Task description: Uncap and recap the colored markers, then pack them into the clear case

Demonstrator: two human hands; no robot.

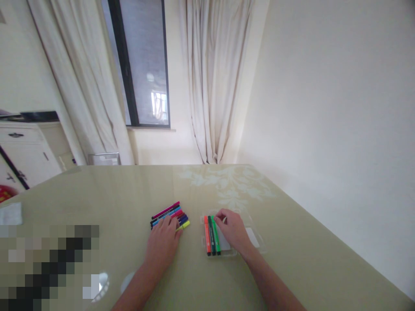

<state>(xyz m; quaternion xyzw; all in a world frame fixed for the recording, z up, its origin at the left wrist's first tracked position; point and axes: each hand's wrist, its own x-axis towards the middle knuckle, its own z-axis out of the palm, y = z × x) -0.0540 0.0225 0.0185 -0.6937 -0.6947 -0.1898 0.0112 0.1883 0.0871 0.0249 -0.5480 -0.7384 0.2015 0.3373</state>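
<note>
My left hand lies over a loose bunch of felt-tip pens, fingers apart on top of them. In the bunch are a magenta pen, blue and dark ones, and a yellow pen near my thumb. My right hand has its thumb and fingertips pinched at the upper end of a light green pen. That pen lies beside a dark green pen and an orange pen, in a clear plastic case. My right hand and forearm cover part of the case.
The case's transparent lid spreads to the right, with a white card in it. A pale cloth-like item lies at the table's left edge. The greenish table reaches to the curtains, and a wall runs along its right.
</note>
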